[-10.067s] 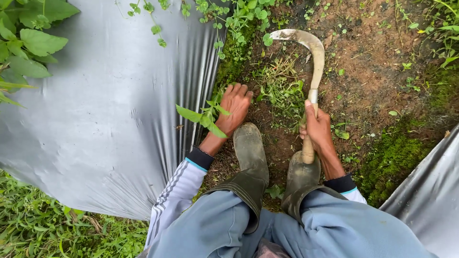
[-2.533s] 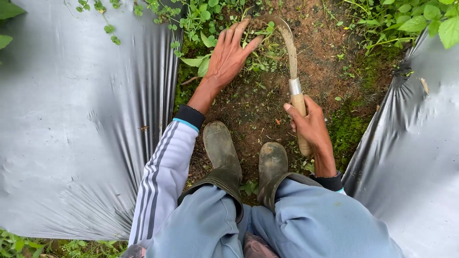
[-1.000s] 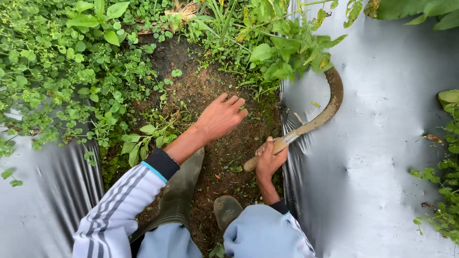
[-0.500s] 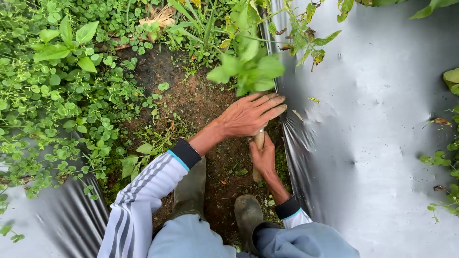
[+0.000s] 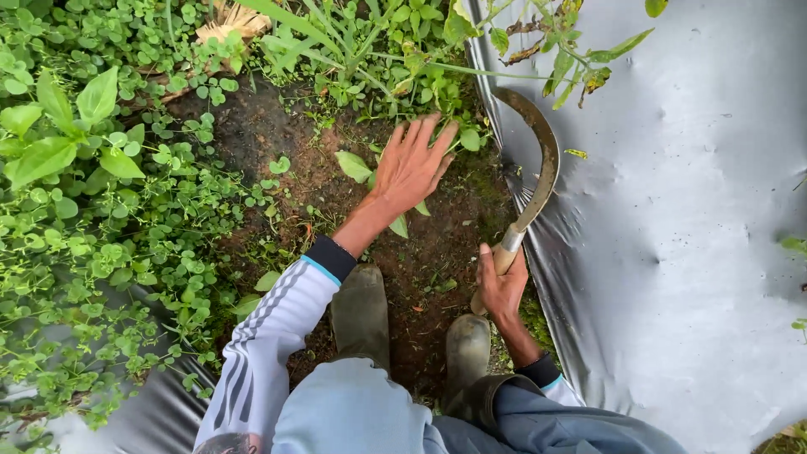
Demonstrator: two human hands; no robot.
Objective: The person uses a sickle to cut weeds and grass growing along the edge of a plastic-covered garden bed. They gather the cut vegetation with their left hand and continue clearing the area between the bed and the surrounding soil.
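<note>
Wooden handle of sickle gripped in right hand, fingers wrapped tight; curved blade arcs up along edge of silver plastic mulch sheet. Left hand open, fingers spread, palm down on low weeds w/ nothing grasped. Bare soil strip btwn rubber boots & hands
</note>
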